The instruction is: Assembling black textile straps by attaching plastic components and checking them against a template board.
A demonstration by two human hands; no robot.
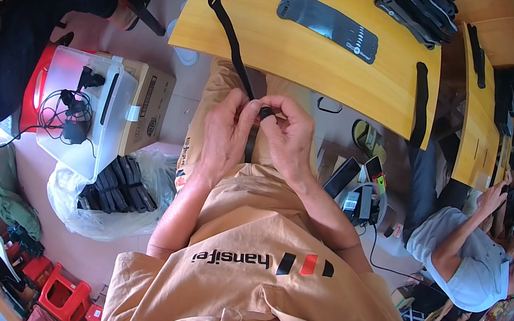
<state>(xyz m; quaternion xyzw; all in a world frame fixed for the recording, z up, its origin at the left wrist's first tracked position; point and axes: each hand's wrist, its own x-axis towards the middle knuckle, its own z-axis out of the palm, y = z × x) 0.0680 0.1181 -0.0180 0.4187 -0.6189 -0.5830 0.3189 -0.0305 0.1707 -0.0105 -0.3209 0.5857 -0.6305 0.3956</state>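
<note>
Below the near edge of the yellow tabletop (325, 70), over the person's lap, the left hand (223, 138) and right hand (290, 140) meet, each grip pinched shut on a narrow black strap (232, 39) that trails up onto the tabletop. A wider black strap (328, 24) lies flat farther back.

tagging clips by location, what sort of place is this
Likely a small assembly workshop: both hands work a black strap at a wooden bench, finished black straps piled on it, more bagged on the floor.
</note>
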